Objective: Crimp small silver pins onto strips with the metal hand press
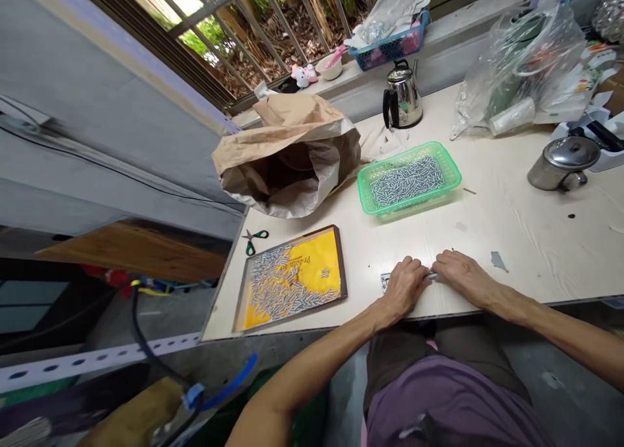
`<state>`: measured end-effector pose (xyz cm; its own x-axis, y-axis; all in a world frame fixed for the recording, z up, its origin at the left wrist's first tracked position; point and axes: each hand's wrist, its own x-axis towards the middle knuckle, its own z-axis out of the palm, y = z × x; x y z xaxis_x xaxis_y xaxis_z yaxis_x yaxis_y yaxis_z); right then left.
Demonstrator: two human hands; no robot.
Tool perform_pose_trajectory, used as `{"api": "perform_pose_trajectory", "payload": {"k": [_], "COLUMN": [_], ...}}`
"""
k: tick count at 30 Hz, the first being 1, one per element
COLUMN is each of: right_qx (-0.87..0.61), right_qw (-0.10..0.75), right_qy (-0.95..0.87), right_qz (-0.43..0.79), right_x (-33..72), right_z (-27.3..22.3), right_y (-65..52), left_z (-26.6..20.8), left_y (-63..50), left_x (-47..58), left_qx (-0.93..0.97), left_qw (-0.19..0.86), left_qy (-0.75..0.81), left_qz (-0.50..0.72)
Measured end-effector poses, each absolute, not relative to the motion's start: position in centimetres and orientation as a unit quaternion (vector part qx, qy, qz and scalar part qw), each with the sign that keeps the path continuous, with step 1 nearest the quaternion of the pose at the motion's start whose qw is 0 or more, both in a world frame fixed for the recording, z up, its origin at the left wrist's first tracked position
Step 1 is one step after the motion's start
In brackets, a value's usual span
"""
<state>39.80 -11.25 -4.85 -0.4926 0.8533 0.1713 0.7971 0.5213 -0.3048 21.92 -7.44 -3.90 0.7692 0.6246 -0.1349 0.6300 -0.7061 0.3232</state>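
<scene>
At the table's front edge, my left hand [405, 283] is closed over a slim metal piece [385, 282]. A flat end with small holes sticks out on its left side. A thin grey section [431, 275] shows between my two hands. My right hand [461, 277] has its fingers curled at the right end of that section. The fingers hide most of the piece, so its exact kind cannot be made out. Left of my hands lies a shallow tray [343, 265] with a yellow bottom, holding many small metal pins [277, 284].
A green plastic basket [410, 208] of similar metal pins stands farther back. Beside it a brown paper bag [292, 132] gapes open. Scissors [253, 239] lie at the left edge. A kettle [403, 96], a lidded metal cup [560, 164] and plastic bags [521, 70] stand behind.
</scene>
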Motion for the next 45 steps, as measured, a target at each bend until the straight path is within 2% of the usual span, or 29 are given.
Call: {"api": "perform_pose_trajectory", "payload": {"k": [5,13,23,27,30,33,38,42,45], "right_qx": [-0.506,-0.472,-0.536,-0.432,-0.315,-0.270,-0.212,-0.237,-0.333], "right_qw": [0.136,0.114,0.070,0.077,0.039,0.015,0.083,0.236,0.350], "right_qy": [-0.847,-0.859,-0.841,-0.897,-0.945,-0.960,-0.969,-0.930,-0.869], "right_qz": [0.094,0.162,0.021,0.054,0.077,0.067,0.092,0.150,0.110], "right_x": [39.7,42.6,39.2,35.6,32.3,30.5,29.4,29.7,31.8], "right_z": [-5.2,-3.6,-1.8,-1.0,-0.9,-1.2,-2.3,-0.6,3.0], "right_y": [-11.1,-9.2,-4.6,-5.8,-7.2,-7.6,-7.1,-6.4,-4.0], "left_z": [-4.5,-7.1,-7.5,-7.8,-8.9,-10.0,-9.8,-8.0,-6.0], "left_y": [-7.8,-12.5,-15.0,-14.8,-15.0,-15.0,-14.5,-14.5,-13.8], "left_x": [21.9,21.6,22.3,22.3,22.5,22.6,22.8,22.6,20.3], "left_qx": [0.923,0.901,0.878,0.881,0.881,0.890,0.901,0.905,0.897], "left_qw": [0.158,0.110,0.164,0.184,0.196,0.195,0.162,0.162,0.130], "left_qy": [0.350,0.362,0.362,0.352,0.363,0.357,0.353,0.340,0.347], "left_qz": [0.022,0.214,0.265,0.259,0.232,0.204,0.193,0.199,0.240]}}
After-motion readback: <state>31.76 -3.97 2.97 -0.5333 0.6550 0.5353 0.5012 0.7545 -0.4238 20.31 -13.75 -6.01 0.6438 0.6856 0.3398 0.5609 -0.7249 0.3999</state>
